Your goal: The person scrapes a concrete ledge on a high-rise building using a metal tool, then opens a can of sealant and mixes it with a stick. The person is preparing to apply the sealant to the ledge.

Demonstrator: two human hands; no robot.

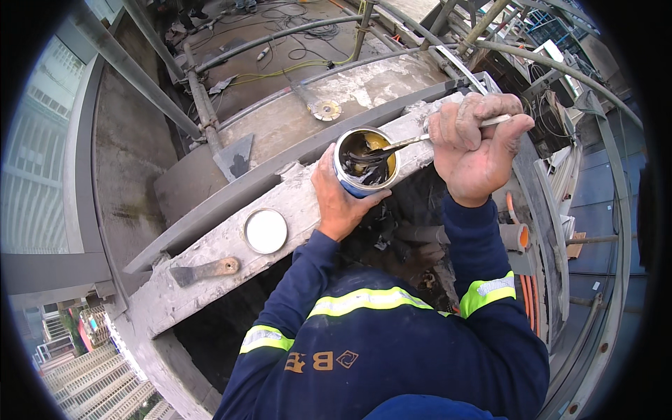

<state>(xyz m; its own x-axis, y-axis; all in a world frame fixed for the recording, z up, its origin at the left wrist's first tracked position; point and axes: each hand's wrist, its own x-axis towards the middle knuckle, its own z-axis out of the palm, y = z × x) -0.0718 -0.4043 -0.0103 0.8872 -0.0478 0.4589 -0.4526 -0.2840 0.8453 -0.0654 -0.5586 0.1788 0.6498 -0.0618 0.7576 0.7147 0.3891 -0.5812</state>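
Note:
My left hand [341, 199] is wrapped around an open metal can [366, 163], which holds black paste with a yellow substance beside it. In my right hand [475, 142] is a thin stirring stick [412, 142], its coated end dipping into the black paste. A round can lid [265, 231], white on its upper face, lies on the rough concrete ledge left of my left hand. Beyond it rests a putty knife [205, 271] with a worn wooden handle. The part of the stick inside my right fist is hidden.
An angle grinder with a disc [326, 110] and a grey triangular plate [236, 157] lie past the concrete ledge [299, 202]. Scaffold tubes [283, 39] cross behind, with cables on the floor. Below the ledge is a dark opening [226, 325]; a pipe [512, 237] juts out at right.

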